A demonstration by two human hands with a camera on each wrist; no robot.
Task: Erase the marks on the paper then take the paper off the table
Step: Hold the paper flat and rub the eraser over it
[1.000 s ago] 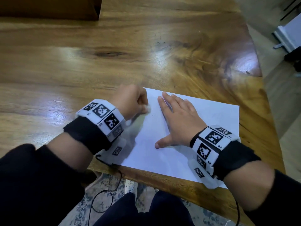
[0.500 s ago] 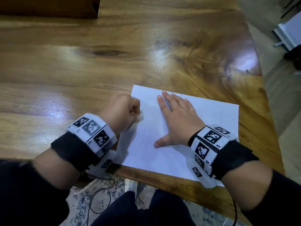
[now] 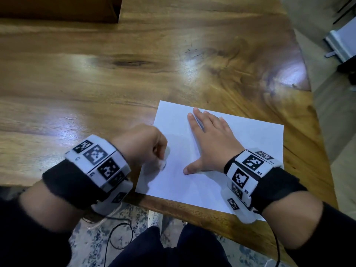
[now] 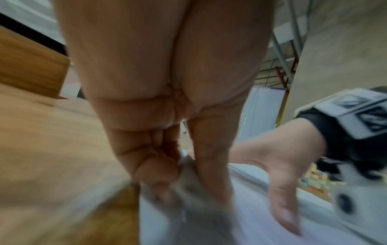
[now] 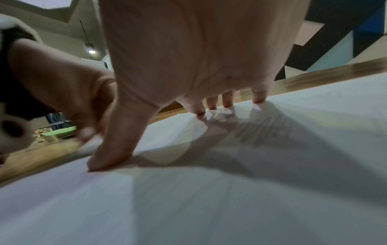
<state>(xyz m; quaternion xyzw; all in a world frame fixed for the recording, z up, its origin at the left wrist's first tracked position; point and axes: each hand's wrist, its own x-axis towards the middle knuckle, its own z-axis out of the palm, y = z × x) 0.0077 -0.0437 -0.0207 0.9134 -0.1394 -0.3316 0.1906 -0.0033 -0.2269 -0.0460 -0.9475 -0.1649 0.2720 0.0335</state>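
With the right hand (image 3: pixel 210 145) spread flat pinning the paper (image 3: pixel 240 170) at the table's (image 3: pixel 96 93) near edge, the left hand (image 3: pixel 142 145), pinching a white eraser (image 3: pixel 163 163) at the sheet's nine o'clock side, should rub lightly toward its free edge.

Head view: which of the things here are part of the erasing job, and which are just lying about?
In the job:
paper, flat on the table
eraser, pinched in the left hand
right hand, pressing the paper flat

Just lying about:
dark wooden block, far left
white frame on the floor
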